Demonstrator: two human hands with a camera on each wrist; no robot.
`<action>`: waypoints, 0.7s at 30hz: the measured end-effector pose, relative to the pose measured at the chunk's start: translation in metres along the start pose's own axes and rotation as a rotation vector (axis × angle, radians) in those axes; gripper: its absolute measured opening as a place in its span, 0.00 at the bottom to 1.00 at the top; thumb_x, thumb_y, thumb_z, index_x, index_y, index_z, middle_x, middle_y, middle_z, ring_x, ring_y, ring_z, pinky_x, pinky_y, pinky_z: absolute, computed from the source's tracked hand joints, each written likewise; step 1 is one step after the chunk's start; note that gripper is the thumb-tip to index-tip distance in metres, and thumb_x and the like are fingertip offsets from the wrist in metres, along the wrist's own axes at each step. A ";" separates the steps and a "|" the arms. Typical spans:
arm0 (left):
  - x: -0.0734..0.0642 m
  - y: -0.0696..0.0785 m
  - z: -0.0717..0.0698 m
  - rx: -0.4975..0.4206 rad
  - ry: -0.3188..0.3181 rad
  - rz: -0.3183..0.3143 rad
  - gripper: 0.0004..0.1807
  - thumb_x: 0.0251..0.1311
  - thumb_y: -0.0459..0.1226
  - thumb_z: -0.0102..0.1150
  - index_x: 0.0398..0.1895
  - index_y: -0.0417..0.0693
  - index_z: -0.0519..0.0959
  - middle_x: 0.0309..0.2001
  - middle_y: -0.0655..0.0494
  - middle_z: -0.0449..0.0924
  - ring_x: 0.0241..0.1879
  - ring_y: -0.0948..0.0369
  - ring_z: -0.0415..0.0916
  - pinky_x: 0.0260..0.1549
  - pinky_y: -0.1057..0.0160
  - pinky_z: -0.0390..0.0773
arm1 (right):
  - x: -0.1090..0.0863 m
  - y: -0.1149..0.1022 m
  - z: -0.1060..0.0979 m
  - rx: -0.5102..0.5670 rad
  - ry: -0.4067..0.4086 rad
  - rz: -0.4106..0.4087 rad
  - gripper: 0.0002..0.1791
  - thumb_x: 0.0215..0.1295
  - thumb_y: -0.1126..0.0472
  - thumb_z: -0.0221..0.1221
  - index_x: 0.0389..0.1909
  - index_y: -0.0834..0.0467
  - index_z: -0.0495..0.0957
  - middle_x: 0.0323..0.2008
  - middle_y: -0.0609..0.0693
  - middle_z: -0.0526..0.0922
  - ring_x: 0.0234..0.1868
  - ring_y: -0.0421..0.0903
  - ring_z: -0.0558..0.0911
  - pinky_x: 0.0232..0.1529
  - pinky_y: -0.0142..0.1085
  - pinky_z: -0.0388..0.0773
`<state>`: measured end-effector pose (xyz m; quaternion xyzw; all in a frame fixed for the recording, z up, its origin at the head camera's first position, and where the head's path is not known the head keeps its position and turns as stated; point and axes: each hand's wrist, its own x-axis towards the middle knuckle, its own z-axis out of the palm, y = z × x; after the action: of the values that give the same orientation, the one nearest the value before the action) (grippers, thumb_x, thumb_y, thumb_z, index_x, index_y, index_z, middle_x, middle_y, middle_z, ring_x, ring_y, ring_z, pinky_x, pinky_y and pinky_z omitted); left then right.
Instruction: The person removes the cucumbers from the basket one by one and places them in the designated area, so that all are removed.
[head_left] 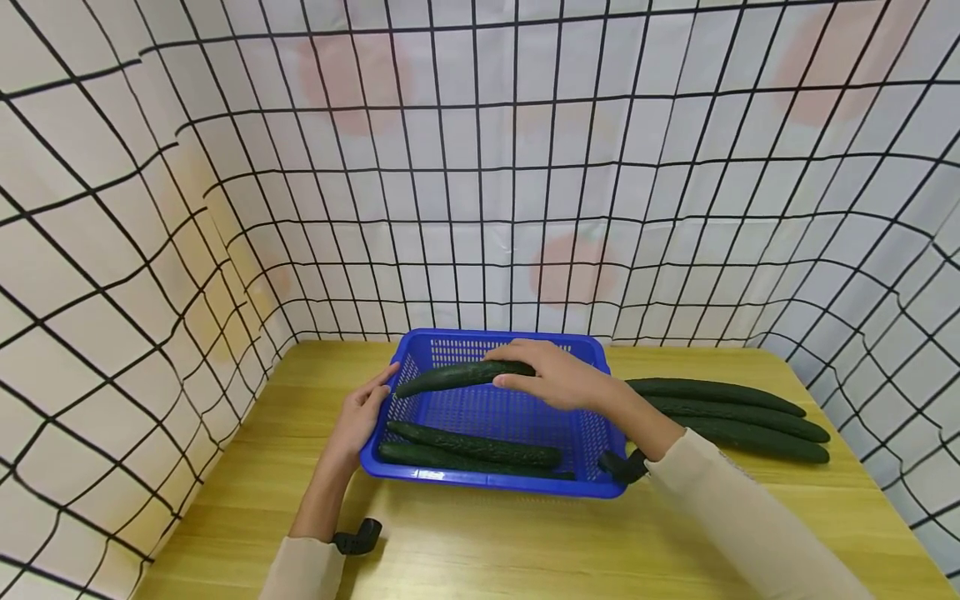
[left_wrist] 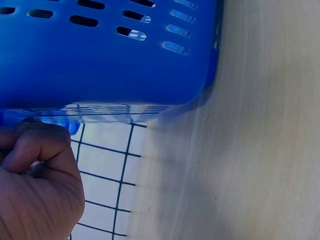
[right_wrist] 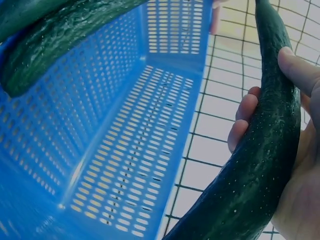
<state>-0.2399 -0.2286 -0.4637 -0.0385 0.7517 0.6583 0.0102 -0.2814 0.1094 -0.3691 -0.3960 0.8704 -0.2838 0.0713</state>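
A blue slotted plastic basket [head_left: 495, 485] stands on the table, with two cucumbers [head_left: 480, 446] lying along its near side. Over the basket my right hand [head_left: 558, 375] grips another cucumber [head_left: 457, 377], held roughly level with its thin end toward the left rim. In the right wrist view the thumb and fingers wrap round this cucumber [right_wrist: 260, 165]. My left hand [head_left: 358, 421] holds the basket's left rim; in the left wrist view its curled fingers [left_wrist: 45, 145] are at the basket's edge, their tips partly hidden.
Three cucumbers [head_left: 731, 417] lie side by side on the wooden table [head_left: 465, 550], right of the basket and beyond the right forearm. A black grid mesh [head_left: 495, 167] before white cloth encloses the back and sides. Each wrist carries a black camera mount [head_left: 360, 537].
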 end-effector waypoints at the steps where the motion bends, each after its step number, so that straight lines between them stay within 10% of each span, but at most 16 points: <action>1: 0.000 0.000 0.000 0.000 0.002 -0.001 0.24 0.79 0.41 0.45 0.75 0.62 0.71 0.80 0.54 0.59 0.72 0.51 0.63 0.65 0.52 0.69 | -0.002 -0.001 -0.002 -0.006 0.002 -0.001 0.27 0.79 0.42 0.52 0.73 0.47 0.72 0.68 0.49 0.76 0.68 0.52 0.75 0.66 0.53 0.73; 18: 0.000 -0.005 -0.001 0.002 -0.021 0.027 0.24 0.81 0.42 0.43 0.76 0.61 0.69 0.80 0.54 0.58 0.76 0.51 0.59 0.70 0.47 0.65 | -0.061 0.034 -0.020 -0.046 0.092 0.079 0.26 0.77 0.43 0.55 0.71 0.46 0.74 0.59 0.47 0.79 0.51 0.47 0.78 0.53 0.49 0.77; 21: 0.000 -0.004 -0.001 0.008 -0.017 0.023 0.24 0.80 0.43 0.44 0.76 0.62 0.70 0.80 0.55 0.59 0.73 0.52 0.62 0.65 0.54 0.68 | -0.074 0.043 -0.022 -0.060 0.105 0.117 0.27 0.77 0.43 0.55 0.71 0.46 0.73 0.64 0.52 0.77 0.61 0.58 0.77 0.60 0.57 0.75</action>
<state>-0.2400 -0.2299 -0.4673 -0.0242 0.7546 0.6557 0.0094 -0.2669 0.1960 -0.3817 -0.3312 0.9026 -0.2734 0.0303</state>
